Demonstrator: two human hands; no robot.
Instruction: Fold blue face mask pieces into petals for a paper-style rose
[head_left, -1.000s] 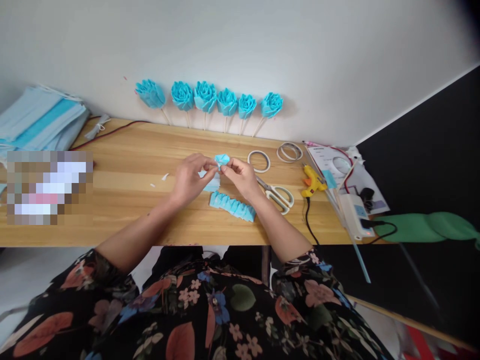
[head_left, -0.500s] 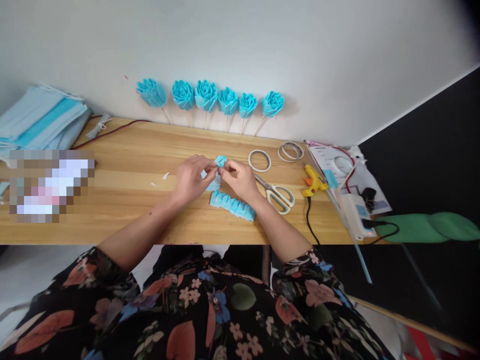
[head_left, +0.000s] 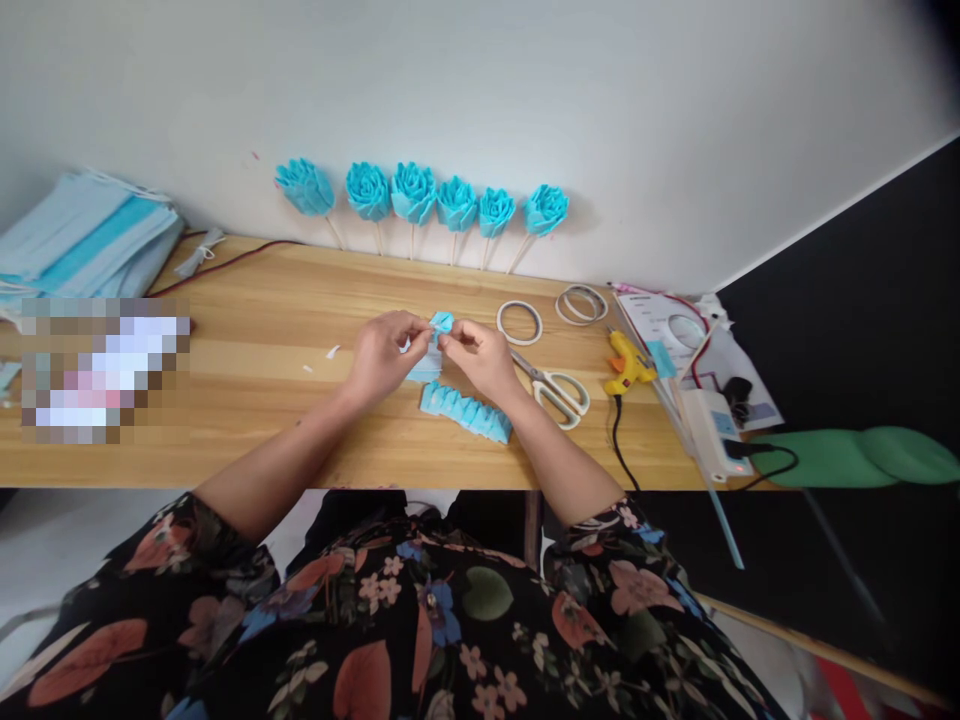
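Note:
Between my two hands, over the middle of the table, is a small folded blue fabric petal. My left hand pinches its left lower edge between thumb and fingertips. On the opposite side my right hand grips it with thumb and forefinger, the other fingers curled. Flat pale blue pieces lie beneath the hands, partly covered by them. Closer to the front edge, a row of folded blue petals rests on the wood, just below my right wrist.
Several blue flowers on sticks lean against the wall. Right of my hands lie a tape roll, scissors and a yellow glue gun, its cord running to a power strip. Face masks are stacked at left, near a pixelated area.
The blue petal has turned slightly between my fingers, and my left fingertips have shifted a little to the left. Both hands stay in nearly the same place.

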